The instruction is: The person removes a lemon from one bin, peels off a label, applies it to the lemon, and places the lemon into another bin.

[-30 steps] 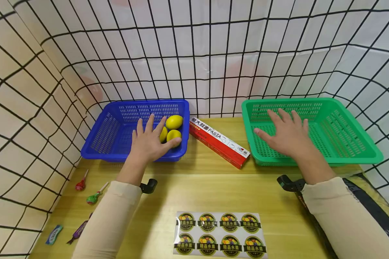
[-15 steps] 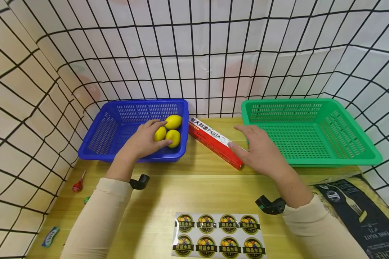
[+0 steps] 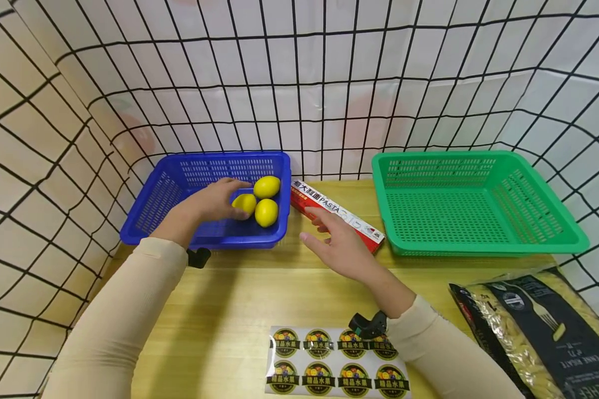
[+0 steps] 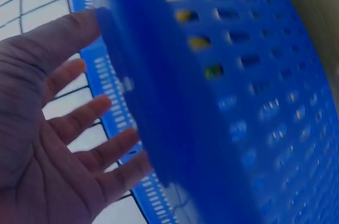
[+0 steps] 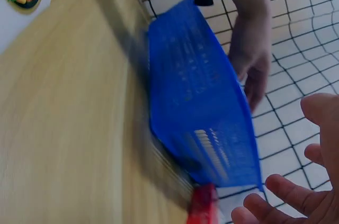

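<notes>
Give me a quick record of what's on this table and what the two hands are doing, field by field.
Left hand: left hand reaches into the blue basket, fingers at one of three lemons; grip not clear.
Right hand: right hand open, holding nothing, over the table beside the pasta box.
Between baskets: the red pasta box lies flat.
Right side: green basket, nothing visible inside.
Front edge: sticker sheet.
Lower right: pasta bag.
Surface: wooden table.
</notes>
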The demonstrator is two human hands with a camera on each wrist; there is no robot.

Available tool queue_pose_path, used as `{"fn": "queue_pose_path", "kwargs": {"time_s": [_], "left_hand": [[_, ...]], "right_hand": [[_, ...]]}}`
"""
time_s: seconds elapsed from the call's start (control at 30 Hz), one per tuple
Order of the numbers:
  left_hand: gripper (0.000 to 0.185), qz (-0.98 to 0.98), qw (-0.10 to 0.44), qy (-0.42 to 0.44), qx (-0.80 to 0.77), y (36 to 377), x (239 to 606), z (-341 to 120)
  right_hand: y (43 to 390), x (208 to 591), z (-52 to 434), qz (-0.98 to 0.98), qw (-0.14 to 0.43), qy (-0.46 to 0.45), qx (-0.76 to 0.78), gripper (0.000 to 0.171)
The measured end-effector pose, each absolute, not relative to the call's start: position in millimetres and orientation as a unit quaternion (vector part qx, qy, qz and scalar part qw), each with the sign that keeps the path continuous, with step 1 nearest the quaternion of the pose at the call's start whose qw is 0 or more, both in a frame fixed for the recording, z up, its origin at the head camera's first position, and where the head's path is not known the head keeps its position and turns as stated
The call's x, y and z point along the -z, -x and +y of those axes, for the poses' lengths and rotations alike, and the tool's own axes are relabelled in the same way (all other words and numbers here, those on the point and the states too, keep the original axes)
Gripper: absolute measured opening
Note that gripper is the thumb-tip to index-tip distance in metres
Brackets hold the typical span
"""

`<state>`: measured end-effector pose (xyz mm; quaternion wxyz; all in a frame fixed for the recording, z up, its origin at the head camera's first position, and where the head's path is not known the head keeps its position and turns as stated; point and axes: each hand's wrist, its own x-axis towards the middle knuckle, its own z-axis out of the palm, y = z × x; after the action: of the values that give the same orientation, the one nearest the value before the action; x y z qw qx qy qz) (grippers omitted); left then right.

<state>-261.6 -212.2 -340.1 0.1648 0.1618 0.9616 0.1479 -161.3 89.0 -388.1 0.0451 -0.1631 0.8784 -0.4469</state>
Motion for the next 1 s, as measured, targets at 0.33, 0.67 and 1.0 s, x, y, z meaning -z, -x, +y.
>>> {"fn": "queue_pose_path", "kwargs": {"time_s": [0.33,0.67,1.0], "left_hand": [[0.076,0.944,0.211,-0.12,-0.225,276,351,-217],[0.08,0.934,0.229,-0.077,-0.263,278,368,-222],[0.082,0.932,0.233,-0.071,-0.269,282,378,-231]], "right_hand": [[176,403,60,0.861,0.075,0.125,0.487,0.062],[181,409,41,0.85,0.082,0.112,0.508,0.063],[187,414,30,0.849,0.093,0.104,0.51,0.063]]}}
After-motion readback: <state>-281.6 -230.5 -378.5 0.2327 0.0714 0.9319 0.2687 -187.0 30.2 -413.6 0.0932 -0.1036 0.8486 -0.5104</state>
